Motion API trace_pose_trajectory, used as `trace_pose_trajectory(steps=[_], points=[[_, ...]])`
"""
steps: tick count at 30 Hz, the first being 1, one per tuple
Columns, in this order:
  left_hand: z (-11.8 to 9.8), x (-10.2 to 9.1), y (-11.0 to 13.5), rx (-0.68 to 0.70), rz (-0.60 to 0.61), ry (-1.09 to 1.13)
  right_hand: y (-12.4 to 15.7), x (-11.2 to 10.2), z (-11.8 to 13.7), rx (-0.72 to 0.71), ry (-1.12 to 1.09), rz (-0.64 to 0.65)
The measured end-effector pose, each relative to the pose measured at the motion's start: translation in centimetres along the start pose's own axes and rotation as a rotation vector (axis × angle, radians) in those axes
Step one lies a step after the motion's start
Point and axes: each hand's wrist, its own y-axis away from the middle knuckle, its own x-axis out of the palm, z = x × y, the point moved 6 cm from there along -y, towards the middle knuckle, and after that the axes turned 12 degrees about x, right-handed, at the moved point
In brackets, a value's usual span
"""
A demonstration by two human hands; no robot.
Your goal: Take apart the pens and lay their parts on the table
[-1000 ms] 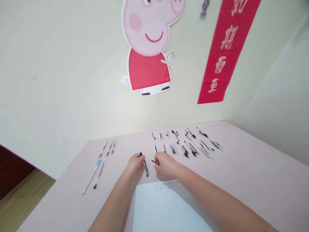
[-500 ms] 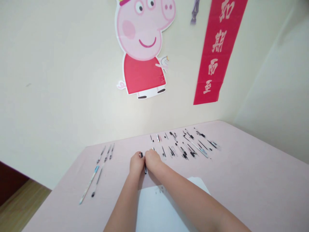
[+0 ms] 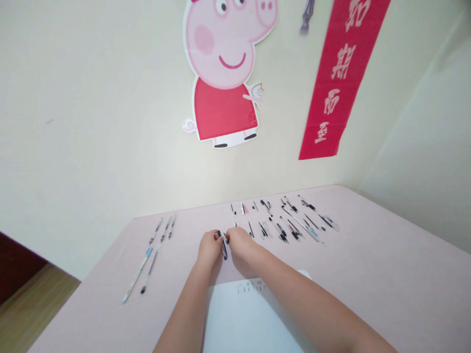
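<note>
My left hand (image 3: 210, 249) is closed, its thumb and fingers pinching a dark pen (image 3: 222, 246) that slants down toward me. Close beside it on the right, my right hand (image 3: 237, 239) is closed too, with a small dark piece (image 3: 226, 238) at its fingertips; its kind is too small to make out. Both hands are low over the pink table (image 3: 176, 289). Just past my right hand lie disassembled pen parts (image 3: 250, 229), partly hidden by it.
Several loose pen parts (image 3: 283, 230) lie in two rows at the back right. At the left are assembled pens (image 3: 167, 229), a blue-capped pen (image 3: 138, 274) and a black-tipped pen (image 3: 149, 272). White paper (image 3: 243, 318) lies under my forearms. The wall (image 3: 110, 147) rises behind the table.
My right fingers have drawn slightly away from the pen in my left hand, and a small dark piece now shows at their tips. The camera view has shifted slightly.
</note>
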Motion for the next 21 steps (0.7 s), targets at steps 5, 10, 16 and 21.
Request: trace_pose_trajectory(steps=[5,10,16,21], points=[[-0.6,-0.2,0.8,0.023,0.012,0.041,0.6,-0.1,-0.5,-0.079,0.028,-0.013],[-1.3,-0.2,1.7,0.045,0.052,0.033,0.9,-0.2,-0.7,-0.114,0.082,-0.075],[-1.5,0.2,2.3,0.063,0.113,0.025,1.4,-0.5,-0.5,-0.127,0.169,-0.104],[-1.8,0.5,2.4,0.075,0.145,-0.008,1.7,-0.6,0.1,-0.143,0.201,-0.101]])
